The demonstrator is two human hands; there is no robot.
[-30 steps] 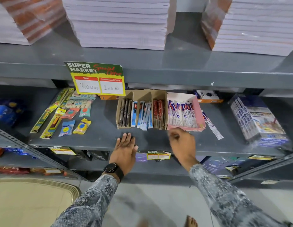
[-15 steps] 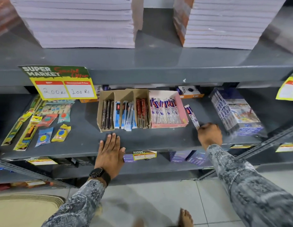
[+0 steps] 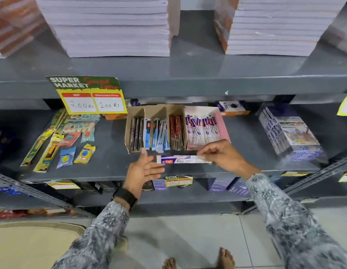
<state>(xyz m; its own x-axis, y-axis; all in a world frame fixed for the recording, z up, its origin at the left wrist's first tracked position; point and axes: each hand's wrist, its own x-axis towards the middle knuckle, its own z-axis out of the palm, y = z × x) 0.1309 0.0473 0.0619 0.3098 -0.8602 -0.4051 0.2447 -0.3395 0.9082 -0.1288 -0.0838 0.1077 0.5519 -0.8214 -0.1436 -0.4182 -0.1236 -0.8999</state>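
Note:
My right hand pinches one end of a long white and blue pen packet, held level just above the grey shelf. My left hand is open, palm turned up, its fingertips close to the packet's left end. Behind the hands stands a brown cardboard box with three compartments of pens, and beside it a pink box with several matching white and blue packets.
A price sign hangs from the upper shelf, which carries stacks of paper. Loose stationery packs lie at the left, a wrapped box bundle at the right. Bare feet stand on the tiled floor below.
My right hand picked the loose packet up from the shelf right of the pink box and brought it left to the middle. My left hand lifted off the shelf and turned palm up.

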